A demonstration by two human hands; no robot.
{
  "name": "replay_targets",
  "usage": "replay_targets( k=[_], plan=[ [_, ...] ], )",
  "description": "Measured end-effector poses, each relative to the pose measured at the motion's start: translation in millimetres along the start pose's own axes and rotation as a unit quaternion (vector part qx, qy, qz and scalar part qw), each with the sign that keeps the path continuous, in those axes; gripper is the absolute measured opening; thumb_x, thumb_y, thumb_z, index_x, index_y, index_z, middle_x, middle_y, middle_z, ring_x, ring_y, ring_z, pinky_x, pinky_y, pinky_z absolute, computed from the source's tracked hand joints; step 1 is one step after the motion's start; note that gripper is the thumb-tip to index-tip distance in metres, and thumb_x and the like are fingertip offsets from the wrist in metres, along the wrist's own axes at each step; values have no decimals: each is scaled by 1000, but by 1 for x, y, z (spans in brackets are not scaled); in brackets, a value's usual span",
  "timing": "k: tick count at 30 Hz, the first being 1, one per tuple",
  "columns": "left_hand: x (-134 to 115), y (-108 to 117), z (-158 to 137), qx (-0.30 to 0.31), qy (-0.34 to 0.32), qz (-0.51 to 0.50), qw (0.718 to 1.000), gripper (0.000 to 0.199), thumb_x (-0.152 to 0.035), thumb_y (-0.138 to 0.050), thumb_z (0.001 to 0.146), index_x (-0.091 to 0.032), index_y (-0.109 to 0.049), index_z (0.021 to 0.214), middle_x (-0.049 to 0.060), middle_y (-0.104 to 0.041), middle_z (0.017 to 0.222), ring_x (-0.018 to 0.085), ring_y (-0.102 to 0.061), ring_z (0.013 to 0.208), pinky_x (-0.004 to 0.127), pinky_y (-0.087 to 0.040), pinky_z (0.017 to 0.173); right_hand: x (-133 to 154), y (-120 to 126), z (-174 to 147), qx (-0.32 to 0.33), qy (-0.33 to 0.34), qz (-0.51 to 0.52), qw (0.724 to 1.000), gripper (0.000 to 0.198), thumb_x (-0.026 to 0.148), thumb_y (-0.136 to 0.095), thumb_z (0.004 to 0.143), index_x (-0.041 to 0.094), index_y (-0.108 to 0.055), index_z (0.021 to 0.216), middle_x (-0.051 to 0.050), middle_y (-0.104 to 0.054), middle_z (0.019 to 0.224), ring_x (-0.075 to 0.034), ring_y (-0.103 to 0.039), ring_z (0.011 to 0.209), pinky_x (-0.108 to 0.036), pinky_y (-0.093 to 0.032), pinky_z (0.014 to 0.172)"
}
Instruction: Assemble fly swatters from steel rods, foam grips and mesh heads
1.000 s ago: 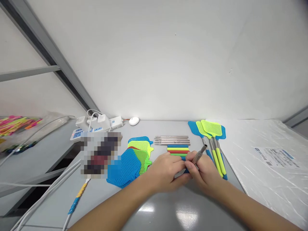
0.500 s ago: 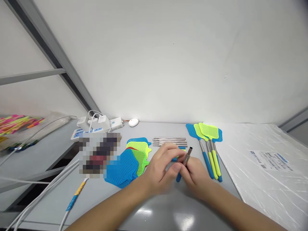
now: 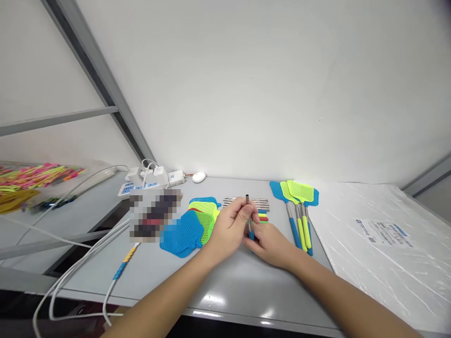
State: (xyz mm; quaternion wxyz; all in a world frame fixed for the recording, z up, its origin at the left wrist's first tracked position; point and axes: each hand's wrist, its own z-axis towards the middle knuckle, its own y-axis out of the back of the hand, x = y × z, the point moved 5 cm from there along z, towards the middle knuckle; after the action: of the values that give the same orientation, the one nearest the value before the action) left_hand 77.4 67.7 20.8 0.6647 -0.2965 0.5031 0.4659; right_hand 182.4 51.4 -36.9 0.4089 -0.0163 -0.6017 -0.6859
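Between my two hands stands a metal tube [image 3: 247, 203], nearly upright, with a blue handle grip [image 3: 251, 233] around its lower part. My left hand [image 3: 227, 230] is closed on the tube, thumb pressed against its side. Lower down, my right hand [image 3: 270, 241] wraps the blue grip, its fingers partly hidden. Behind the hands lie several metal tubes [image 3: 261, 203] in a row, and yellow, red and green grips [image 3: 263, 218] partly covered by my hands. Left of my left hand are loose perforated fly swatter heads: blue [image 3: 183, 232], green [image 3: 207, 221] and yellow [image 3: 212, 207].
Several whole fly swatters [image 3: 301, 191] with blue and yellow grips lie to the right, beside a plastic-wrapped white board [image 3: 380, 272]. At left are a power strip [image 3: 128, 188], a white cable [image 3: 107, 295], a round white object [image 3: 199, 177] and a pixelated patch. A wall rises behind.
The view has shifted. Both hands have moved left relative to the table items, and the tube has gone from tilted to nearly upright. My left hand now wraps the tube more closely.
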Motion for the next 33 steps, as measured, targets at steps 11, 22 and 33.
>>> replay_targets(
  k=[11,22,33],
  plan=[
    [6,1,-3,-52,-40,39,997,30,-39,-39,96,-18,-52,78,0,-56,70,13,-51,68,26,-42,70,-8,-21,3,8,-27,3,1000,26,38,-46,92,18,-59,81,-2,-60,67,-16,-54,61,-26,-35,56],
    [8,-13,-6,-22,-30,25,999,29,-37,-37,97,-20,-47,76,-1,-55,67,12,-51,65,27,-41,68,-3,-19,8,-25,-36,134,990,33,30,-51,88,22,-47,120,-6,-64,101,-20,-59,83,-28,-46,64],
    [16,-11,-8,-11,-30,57,998,33,-41,-31,98,-20,-44,76,0,-56,68,13,-51,63,27,-42,65,-6,-24,10,-25,-85,157,984,10,25,-50,86,24,-48,96,0,-60,83,-15,-55,69,-25,-43,55]
  ],
)
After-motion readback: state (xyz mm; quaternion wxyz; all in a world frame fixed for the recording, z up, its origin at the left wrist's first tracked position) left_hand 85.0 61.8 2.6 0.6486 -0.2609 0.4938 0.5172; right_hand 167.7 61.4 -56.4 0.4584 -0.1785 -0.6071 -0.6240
